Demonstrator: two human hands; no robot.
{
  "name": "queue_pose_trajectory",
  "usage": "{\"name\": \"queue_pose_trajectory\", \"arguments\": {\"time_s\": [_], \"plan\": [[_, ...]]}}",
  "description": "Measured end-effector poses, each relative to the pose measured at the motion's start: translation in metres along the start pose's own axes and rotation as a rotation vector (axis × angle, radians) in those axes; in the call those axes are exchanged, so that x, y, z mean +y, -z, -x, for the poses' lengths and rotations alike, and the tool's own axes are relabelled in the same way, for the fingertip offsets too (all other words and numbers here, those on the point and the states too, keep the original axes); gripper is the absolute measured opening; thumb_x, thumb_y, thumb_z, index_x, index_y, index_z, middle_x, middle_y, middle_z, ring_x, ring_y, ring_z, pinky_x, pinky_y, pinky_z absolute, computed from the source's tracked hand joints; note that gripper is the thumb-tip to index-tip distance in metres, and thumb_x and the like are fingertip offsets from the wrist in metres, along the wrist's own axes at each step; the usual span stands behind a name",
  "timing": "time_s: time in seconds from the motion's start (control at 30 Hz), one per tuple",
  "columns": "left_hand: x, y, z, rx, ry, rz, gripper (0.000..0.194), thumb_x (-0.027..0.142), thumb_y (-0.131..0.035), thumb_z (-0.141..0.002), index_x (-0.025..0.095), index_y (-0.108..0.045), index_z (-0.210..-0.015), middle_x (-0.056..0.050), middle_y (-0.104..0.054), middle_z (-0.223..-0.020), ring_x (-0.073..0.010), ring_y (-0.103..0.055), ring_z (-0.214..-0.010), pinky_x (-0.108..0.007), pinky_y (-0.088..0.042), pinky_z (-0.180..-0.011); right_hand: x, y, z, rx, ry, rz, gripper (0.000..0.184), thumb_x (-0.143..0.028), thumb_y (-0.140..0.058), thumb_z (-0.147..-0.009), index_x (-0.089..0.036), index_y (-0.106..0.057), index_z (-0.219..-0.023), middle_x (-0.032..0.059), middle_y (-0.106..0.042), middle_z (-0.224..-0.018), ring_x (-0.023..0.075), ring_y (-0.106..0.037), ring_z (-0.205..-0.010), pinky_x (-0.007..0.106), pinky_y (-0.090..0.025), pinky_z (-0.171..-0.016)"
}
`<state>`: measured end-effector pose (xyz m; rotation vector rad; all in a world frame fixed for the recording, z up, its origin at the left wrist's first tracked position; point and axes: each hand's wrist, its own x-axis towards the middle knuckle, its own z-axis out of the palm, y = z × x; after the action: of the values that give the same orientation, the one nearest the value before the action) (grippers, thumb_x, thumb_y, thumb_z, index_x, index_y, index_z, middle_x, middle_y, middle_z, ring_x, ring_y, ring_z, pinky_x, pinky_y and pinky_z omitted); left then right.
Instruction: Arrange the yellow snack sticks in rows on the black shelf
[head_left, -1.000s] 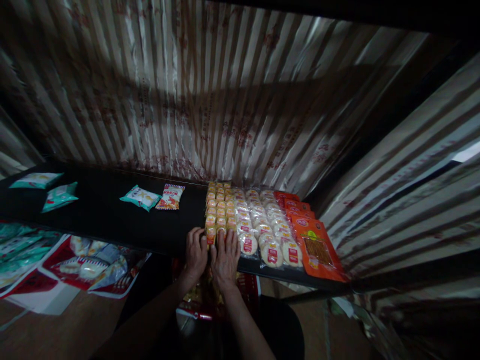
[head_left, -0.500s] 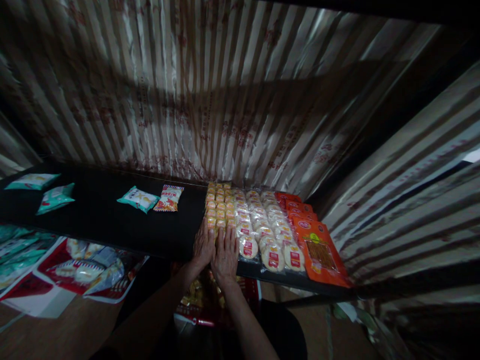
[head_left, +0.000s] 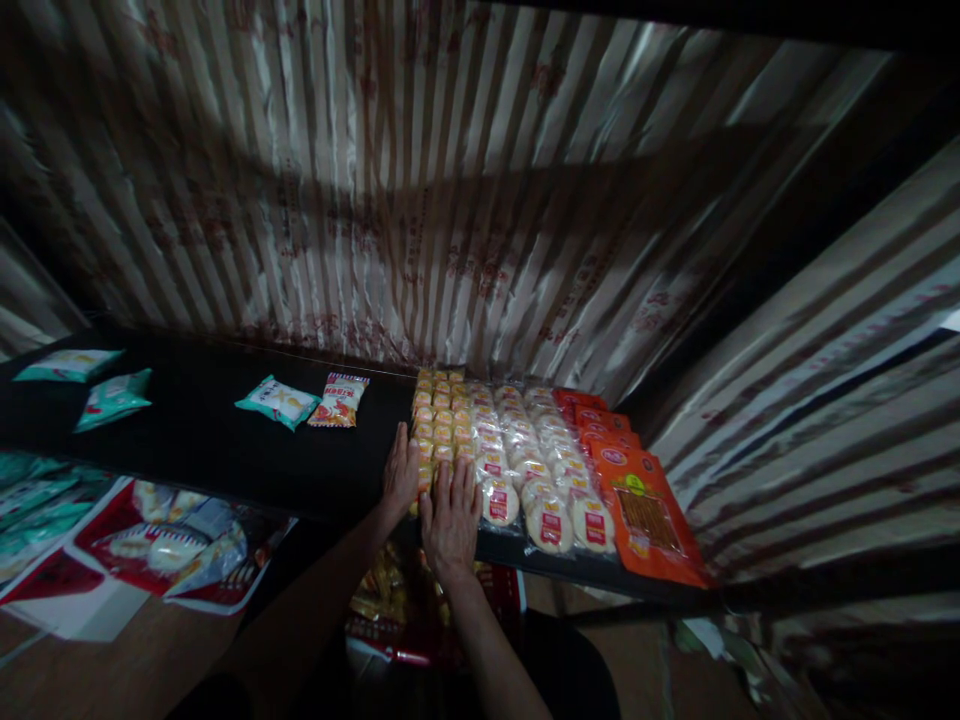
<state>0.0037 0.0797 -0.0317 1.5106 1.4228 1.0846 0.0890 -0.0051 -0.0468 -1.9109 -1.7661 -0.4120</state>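
Observation:
Rows of small yellow-wrapped snack packets (head_left: 442, 412) stand on the black shelf (head_left: 300, 465). Along the left side of these rows lies my left hand (head_left: 401, 470), fingers stretched toward the back and touching the edge packets. My right hand (head_left: 452, 515) rests palm down over the front packets, its fingers extended and slightly apart; the packets under it are hidden. Just right of that hand are rows of round white crackers (head_left: 498, 500) in clear wrappers. Neither hand grips anything.
Orange snack bags (head_left: 645, 510) overlap at the shelf's right end. A red-and-white packet (head_left: 339, 400) and teal packets (head_left: 277, 400) lie to the left. Below are a red basket (head_left: 420, 655) of gold packets and a bin (head_left: 97, 600). Striped curtain (head_left: 480, 250) hangs behind.
My left hand has shifted forward along the left side of the yellow packets, its fingers turning more upright. My right hand has drawn slightly back toward me, still over the front packets.

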Motion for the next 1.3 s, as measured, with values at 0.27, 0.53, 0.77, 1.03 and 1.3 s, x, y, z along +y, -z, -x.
{"name": "queue_pose_trajectory", "arguments": {"time_s": [0.27, 0.53, 0.77, 1.03, 1.3], "plan": [[-0.005, -0.013, -0.003, -0.033, -0.054, -0.001, 0.054, 0.034, -0.018, -0.093, 0.009, -0.035, -0.139, -0.011, -0.032, -0.148, -0.0154, -0.027, -0.137, -0.033, -0.020, -0.116, -0.001, -0.001, 0.000, -0.029, -0.008, 0.013, 0.053, -0.032, -0.035, -0.092, -0.010, -0.034, -0.140, 0.0183, -0.023, -0.150, 0.0280, -0.006, -0.141, 0.052, -0.020, -0.107], [-0.006, 0.000, -0.001, 0.088, -0.051, -0.017, 0.052, 0.034, -0.018, -0.093, 0.010, -0.041, -0.134, -0.012, -0.040, -0.143, -0.0163, -0.033, -0.135, -0.034, -0.024, -0.114, -0.002, 0.004, 0.001, -0.037, -0.018, -0.058, 0.053, -0.031, -0.037, -0.092, -0.015, -0.031, -0.142, 0.0157, -0.016, -0.153, 0.0289, -0.003, -0.142, 0.056, -0.017, -0.107], [-0.016, 0.030, 0.053, 0.252, -0.091, -0.104, 0.042, 0.034, -0.022, -0.092, 0.015, -0.058, -0.103, -0.011, -0.062, -0.104, -0.0192, -0.056, -0.103, -0.036, -0.043, -0.097, 0.000, 0.022, 0.025, 0.033, -0.005, -0.203, 0.051, -0.025, -0.030, -0.094, -0.012, -0.026, -0.143, 0.0162, -0.027, -0.149, 0.0249, -0.007, -0.142, 0.053, -0.018, -0.109], [-0.057, 0.037, 0.147, -0.208, -0.168, -0.236, 0.028, 0.026, -0.032, -0.088, 0.020, -0.058, -0.081, -0.006, -0.063, -0.085, -0.0176, -0.059, -0.086, -0.031, -0.046, -0.084, -0.005, 0.017, 0.112, 0.047, 0.027, -0.379, 0.041, -0.018, -0.033, -0.091, -0.016, -0.042, -0.131, 0.0140, -0.048, -0.134, 0.0226, -0.032, -0.134, 0.048, -0.032, -0.104], [-0.116, 0.016, 0.136, -0.335, 0.261, -0.221, 0.026, 0.007, -0.047, -0.065, 0.018, -0.061, -0.083, -0.008, -0.068, -0.087, -0.0209, -0.061, -0.092, -0.035, -0.045, -0.088, -0.008, -0.024, 0.128, -0.484, -0.160, -0.381, 0.045, -0.009, -0.036, -0.078, -0.010, -0.058, -0.118, 0.0161, -0.061, -0.118, 0.0216, -0.055, -0.112, 0.035, -0.043, -0.094]]}}
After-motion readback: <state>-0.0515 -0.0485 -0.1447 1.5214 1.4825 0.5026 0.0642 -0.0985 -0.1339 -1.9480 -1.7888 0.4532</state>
